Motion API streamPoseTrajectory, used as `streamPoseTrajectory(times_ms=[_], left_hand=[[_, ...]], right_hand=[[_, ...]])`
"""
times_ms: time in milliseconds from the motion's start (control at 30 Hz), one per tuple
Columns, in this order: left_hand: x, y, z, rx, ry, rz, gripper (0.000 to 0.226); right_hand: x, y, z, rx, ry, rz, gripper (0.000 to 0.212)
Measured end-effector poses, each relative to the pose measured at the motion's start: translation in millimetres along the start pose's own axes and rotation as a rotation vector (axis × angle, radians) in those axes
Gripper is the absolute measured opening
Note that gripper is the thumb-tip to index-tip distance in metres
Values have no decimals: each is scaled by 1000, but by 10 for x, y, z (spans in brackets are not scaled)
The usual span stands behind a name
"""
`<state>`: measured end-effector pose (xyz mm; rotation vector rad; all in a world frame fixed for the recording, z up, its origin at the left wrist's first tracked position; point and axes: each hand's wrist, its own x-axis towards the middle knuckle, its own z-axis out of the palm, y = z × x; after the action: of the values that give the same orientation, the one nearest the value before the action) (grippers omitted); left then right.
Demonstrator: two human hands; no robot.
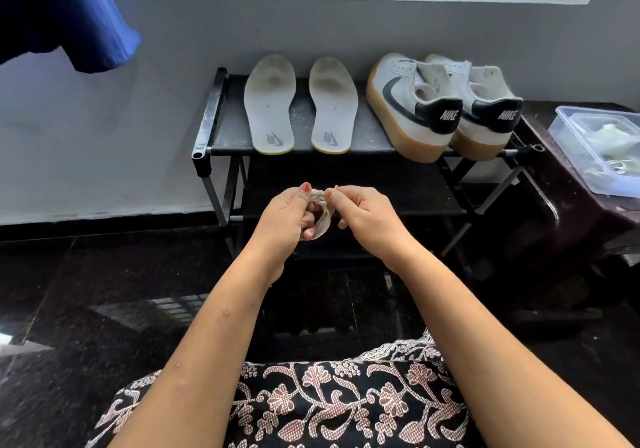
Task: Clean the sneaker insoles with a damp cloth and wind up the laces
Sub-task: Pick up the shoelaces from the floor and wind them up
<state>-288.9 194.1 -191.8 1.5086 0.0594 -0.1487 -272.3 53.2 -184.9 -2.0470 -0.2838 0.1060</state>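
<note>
1. White shoelace (321, 217), flat and pale, sits coiled in loops round the curled fingers of the left hand (289, 217), with the thumb pressing on top.
2. Thumb and forefinger of the right hand (363, 210) pinch the lace's free end, a tight grip touching the left one.
3. Beyond the grip, two pale grey foam insoles (270, 108) lie side by side, heels nearest, on the top shelf of a black metal shoe rack (207, 115).
4. Beyond and right of the grip, white leather sneakers with black swooshes and gum soles (415, 108) stand just beside the insoles.
5. Far right of the grip, a clear plastic box (568, 135) rests on a dark surface (588, 219).
</note>
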Motion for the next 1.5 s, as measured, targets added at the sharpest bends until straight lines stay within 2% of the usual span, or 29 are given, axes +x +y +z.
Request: streamPoseTrajectory(times_ms=[100, 167, 267, 367, 533, 600, 700, 800, 867, 967, 1067, 1167, 1333, 1500], left_hand=[[-9, -12, 14, 61, -16, -12, 37], [-17, -11, 32, 101, -36, -19, 34], [-25, 16, 60, 112, -57, 11, 34], [-21, 27, 76, 56, -79, 23, 36], [-81, 66, 112, -124, -129, -82, 32], [-97, 73, 130, -177, -130, -100, 32], [-93, 73, 133, -249, -117, -90, 32], [-72, 48, 116, -261, -82, -52, 32], [-59, 36, 109, -276, -34, -46, 31], [-53, 55, 101, -304, 25, -33, 33], [-57, 55, 97, -289, 25, -28, 33], [-45, 31, 88, -209, -3, -9, 33], [-41, -2, 65, -51, 26, -34, 33], [-41, -36, 82, 102, 41, -27, 31]], right_hand=[[30, 62, 19, -51, 180, -54, 37], [28, 36, -11, -17, 312, -130, 27], [19, -9, -42, 32, 436, -237, 24], [26, -25, -25, 147, 455, -141, 26], [39, 7, 14, 376, 291, 203, 17], [6, -24, 82, 475, 227, 260, 10], [-32, -90, 165, 590, 177, 326, 18], [-30, -107, 156, 543, 152, 295, 17], [-40, -146, 138, 554, 54, 249, 15], [-38, -181, 117, 572, -53, 246, 23], [-35, -149, 77, 485, -116, 183, 21], [-58, -141, 16, 436, -110, 144, 18], [-44, -138, -67, 235, -180, 259, 18], [-56, -170, -88, 172, -260, 372, 17]])
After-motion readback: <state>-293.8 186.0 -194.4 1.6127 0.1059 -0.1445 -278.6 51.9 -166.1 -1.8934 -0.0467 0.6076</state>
